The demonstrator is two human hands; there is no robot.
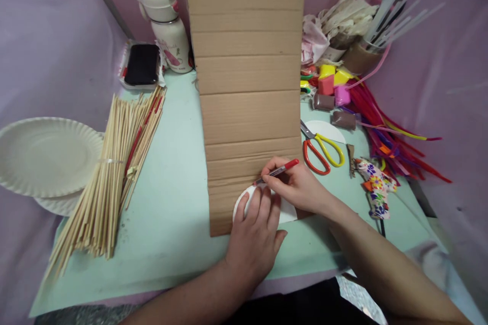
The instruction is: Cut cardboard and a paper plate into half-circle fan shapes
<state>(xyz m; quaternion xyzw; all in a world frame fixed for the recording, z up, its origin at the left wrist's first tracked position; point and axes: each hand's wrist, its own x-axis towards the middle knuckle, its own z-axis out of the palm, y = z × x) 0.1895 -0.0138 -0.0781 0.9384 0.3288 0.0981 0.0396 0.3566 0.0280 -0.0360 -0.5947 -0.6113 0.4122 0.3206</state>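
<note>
A tall brown cardboard sheet [249,71] with crosswise creases lies on the table. At its near end is a white rounded paper piece [287,210] with a curved edge, partly covered by my hands. My left hand [256,233] lies flat on this paper, fingers stretched out and pressing it against the cardboard. My right hand [295,183] is closed around a red marker pen [284,168]. The pen's tip meets the cardboard at the paper's curved upper edge, just beyond my left fingertips.
Scissors [316,150] lie right of the cardboard, near wrapped clay blocks [326,85], pipe cleaners [375,106] and a flowered paper shape [376,185]. On the left are bamboo sticks [102,172], paper plates [49,157], a black ink pad [142,64] and a white bottle [170,40].
</note>
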